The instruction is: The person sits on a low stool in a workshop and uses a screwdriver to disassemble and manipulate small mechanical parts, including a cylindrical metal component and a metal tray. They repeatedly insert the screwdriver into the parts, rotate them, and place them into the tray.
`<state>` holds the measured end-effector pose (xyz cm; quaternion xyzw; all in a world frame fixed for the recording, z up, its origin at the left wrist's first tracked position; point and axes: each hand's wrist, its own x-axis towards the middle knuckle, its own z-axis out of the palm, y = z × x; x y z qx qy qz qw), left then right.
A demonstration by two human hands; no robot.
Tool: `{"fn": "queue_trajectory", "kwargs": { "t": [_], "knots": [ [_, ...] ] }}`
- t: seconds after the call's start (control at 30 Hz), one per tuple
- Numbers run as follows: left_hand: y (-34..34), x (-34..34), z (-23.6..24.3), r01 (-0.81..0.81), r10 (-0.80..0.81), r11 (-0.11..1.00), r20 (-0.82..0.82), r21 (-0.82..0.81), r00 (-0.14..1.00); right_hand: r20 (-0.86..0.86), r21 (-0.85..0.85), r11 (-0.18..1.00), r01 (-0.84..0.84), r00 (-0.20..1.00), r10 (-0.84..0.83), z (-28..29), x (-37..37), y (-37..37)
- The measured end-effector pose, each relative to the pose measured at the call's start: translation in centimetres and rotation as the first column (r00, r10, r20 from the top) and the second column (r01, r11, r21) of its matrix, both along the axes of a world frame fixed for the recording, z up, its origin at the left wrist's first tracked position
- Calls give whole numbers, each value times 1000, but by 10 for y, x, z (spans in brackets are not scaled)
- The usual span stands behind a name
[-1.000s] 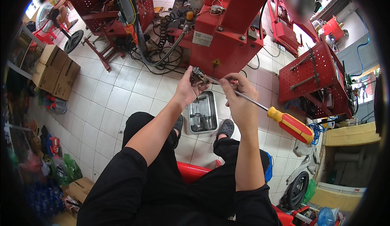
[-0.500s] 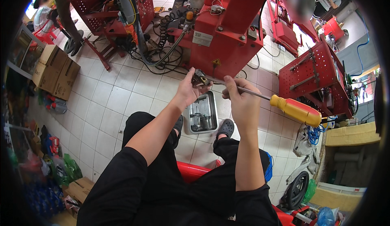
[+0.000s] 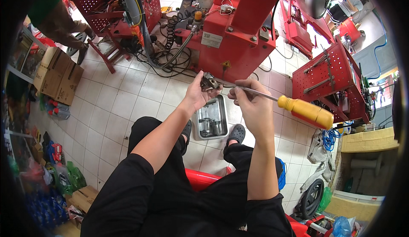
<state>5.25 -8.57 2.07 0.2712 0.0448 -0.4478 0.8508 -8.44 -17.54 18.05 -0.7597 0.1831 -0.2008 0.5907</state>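
Note:
My left hand (image 3: 198, 93) is closed round a small dark metal part (image 3: 209, 82) with a hole in its side, held up above the floor. In my right hand (image 3: 255, 105) is a screwdriver with a yellow and red handle (image 3: 309, 112). My fingers pinch its shaft (image 3: 260, 93), the handle sticking out to the right and the tip pointing left toward the metal part. Whether the tip touches the part is too small to tell. Below both hands, on the floor between my feet, a metal tray (image 3: 224, 122) holds several grey metal pieces (image 3: 208, 126).
A red machine base (image 3: 238, 53) stands just ahead, with black cables (image 3: 157, 62) on the floor beside it. Cardboard boxes (image 3: 59, 77) are stacked at the left. A red perforated workbench (image 3: 319, 77) stands at the right. A person (image 3: 55, 15) stands at the far left.
The screwdriver has turned and shifted slightly left, its handle showing more yellow. My left hand stays in place with the metal part. The person at far left has moved into fuller view.

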Motion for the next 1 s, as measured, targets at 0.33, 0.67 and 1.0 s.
{"fn": "queue_trajectory", "kwargs": {
  "t": [0.33,0.67,1.0],
  "knots": [
    [-1,-3,0,17,-17,999,-5,33,1000,-36,-167,981,95,994,-103,3,2,3],
    [-2,0,-4,39,-39,999,-12,22,999,37,-201,977,64,998,-58,6,-2,1],
    [-2,-4,-5,59,-59,998,-28,24,998,14,-165,985,40,999,-38,11,-3,4]
  ]
}}
